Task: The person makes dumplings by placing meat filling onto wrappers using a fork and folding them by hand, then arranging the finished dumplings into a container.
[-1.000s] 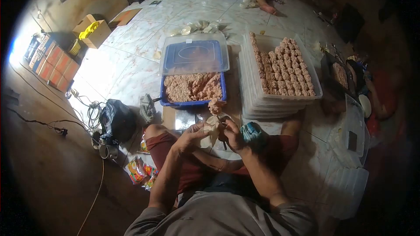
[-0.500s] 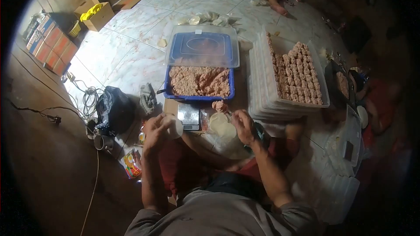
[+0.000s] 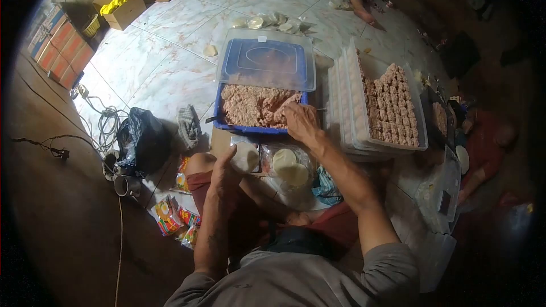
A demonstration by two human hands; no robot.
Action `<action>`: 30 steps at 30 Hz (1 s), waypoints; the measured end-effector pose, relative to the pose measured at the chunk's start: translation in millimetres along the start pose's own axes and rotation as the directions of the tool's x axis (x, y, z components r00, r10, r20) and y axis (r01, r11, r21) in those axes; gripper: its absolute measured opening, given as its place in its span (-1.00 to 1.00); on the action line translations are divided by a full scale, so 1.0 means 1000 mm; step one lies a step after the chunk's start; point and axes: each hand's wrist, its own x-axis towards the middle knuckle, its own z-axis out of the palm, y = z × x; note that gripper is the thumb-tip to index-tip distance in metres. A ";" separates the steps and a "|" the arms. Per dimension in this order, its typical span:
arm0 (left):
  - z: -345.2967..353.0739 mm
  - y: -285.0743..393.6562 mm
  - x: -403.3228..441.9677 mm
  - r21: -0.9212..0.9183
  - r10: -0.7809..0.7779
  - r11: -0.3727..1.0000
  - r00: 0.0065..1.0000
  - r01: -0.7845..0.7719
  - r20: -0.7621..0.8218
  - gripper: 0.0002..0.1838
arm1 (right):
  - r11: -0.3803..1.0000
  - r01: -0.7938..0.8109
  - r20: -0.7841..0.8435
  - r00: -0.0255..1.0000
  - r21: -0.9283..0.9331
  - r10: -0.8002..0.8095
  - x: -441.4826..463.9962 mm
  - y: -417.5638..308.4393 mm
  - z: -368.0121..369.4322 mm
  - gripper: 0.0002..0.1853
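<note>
My left hand point(image 3: 224, 166) holds a thin round dough wrapper point(image 3: 246, 158) on its fingers, thumb raised. That wrapper covers most of a small flat scale. At the right end of a blue tub point(image 3: 250, 129), my right hand point(image 3: 304, 120) has its bunched fingers in the pink minced meat filling point(image 3: 250, 102); the fingertips are partly hidden. A clear lid point(image 3: 264, 57) lies over the tub's far part. Between my hands and closer to me, more pale round wrappers point(image 3: 293, 174) lie on clear plastic.
Stacked clear trays point(image 3: 347, 111) at the right hold rows of meat-filled pieces point(image 3: 392, 108). A black plastic bag point(image 3: 139, 136), a grey cloth point(image 3: 189, 126), metal cups point(image 3: 126, 185) and colourful packets point(image 3: 166, 216) lie left. Other people sit at far right and at the back.
My right hand has moved from beside the wrapper pile up into the meat filling. My left hand has shifted slightly right with its wrapper, now over the scale. The small meat lump before the tub is gone.
</note>
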 end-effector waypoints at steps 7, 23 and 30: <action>0.007 -0.013 0.018 -0.205 -0.081 0.974 0.994 0.094 0.068 -0.27 | 0.894 -0.115 -0.036 0.989 0.433 0.144 -0.034 0.009 -0.008 -0.85; 0.104 -0.032 0.026 -0.329 0.203 0.939 0.932 -0.099 0.301 0.05 | 0.907 -0.014 -0.566 0.777 0.421 0.275 -0.137 -0.069 0.029 -0.70; 0.096 -0.024 0.028 -0.617 0.041 0.787 0.998 -0.002 0.049 0.03 | 0.968 0.088 -0.484 0.874 0.235 0.038 -0.168 -0.042 0.005 -0.58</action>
